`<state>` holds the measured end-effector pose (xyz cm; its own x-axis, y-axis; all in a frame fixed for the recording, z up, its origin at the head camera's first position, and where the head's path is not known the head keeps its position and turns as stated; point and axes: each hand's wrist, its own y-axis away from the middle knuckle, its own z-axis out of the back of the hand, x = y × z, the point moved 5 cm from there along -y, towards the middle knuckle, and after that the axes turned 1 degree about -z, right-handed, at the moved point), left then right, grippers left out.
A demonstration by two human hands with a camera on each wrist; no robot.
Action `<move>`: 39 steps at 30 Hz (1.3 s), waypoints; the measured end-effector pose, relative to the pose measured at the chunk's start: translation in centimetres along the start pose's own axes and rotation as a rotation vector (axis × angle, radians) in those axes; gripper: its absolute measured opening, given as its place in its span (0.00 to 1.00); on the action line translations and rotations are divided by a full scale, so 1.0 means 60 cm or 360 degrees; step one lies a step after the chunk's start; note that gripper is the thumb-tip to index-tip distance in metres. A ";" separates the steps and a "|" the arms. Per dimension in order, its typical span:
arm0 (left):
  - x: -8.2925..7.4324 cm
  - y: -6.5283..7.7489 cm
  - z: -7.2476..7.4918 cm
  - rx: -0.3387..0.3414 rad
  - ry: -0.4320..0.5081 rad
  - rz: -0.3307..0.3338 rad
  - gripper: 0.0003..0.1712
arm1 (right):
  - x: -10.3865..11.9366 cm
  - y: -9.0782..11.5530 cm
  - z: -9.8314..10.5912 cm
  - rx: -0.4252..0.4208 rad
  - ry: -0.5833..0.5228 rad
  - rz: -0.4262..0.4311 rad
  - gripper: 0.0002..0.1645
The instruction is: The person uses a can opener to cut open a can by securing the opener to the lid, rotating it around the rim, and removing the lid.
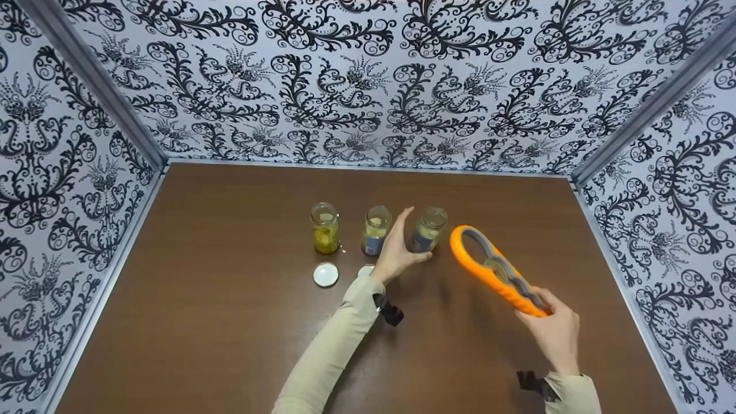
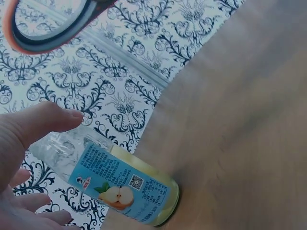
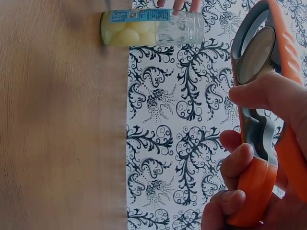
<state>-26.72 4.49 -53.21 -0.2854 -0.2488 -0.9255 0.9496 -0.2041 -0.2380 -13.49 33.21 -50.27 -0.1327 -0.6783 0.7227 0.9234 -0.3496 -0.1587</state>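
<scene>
My right hand grips an orange and grey jar opener by its handle end, holding it above the table. A round gold-coloured disc, like a jar lid, sits within the opener. My left hand is beside the right-hand glass jar, thumb and fingers spread apart near its neck. This jar stands upright with its mouth uncovered. It has a blue pear label and pale fruit pieces in it. Just left of the hand stands a middle jar, also blue-labelled and without a lid.
At the left stands a third uncovered jar with yellow contents. In front of it a white lid lies on the brown table. Another white lid is partly hidden by my left wrist. Patterned walls enclose the back and sides.
</scene>
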 end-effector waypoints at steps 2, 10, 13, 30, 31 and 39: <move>0.000 0.011 0.005 -0.0015 0.0022 0.0003 0.58 | 0.000 0.000 0.000 0.0008 0.0001 -0.0002 0.22; 0.007 0.062 0.022 -0.0017 0.0262 0.0006 0.54 | 0.006 -0.001 -0.007 0.0018 0.0008 0.0019 0.21; 0.012 0.083 0.028 -0.0013 0.0349 0.0005 0.52 | 0.009 -0.001 -0.010 0.0030 0.0007 0.0040 0.21; 0.014 0.166 0.094 0.0116 0.0687 0.0046 0.25 | 0.034 0.009 -0.053 0.0054 -0.0010 0.0227 0.24; 0.017 0.167 0.095 0.0134 0.0696 0.0059 0.24 | 0.037 0.011 -0.057 0.0060 -0.0011 0.0244 0.24; 0.064 0.178 0.079 0.0326 0.0822 0.0249 0.25 | 0.063 0.017 -0.088 0.0106 -0.0024 0.0510 0.26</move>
<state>-18.27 -3.16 -57.92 0.0053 0.1931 -0.9812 0.9163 -0.3939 -0.0726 -14.98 26.87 -51.26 0.1733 -0.7370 0.6533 0.9389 -0.0766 -0.3355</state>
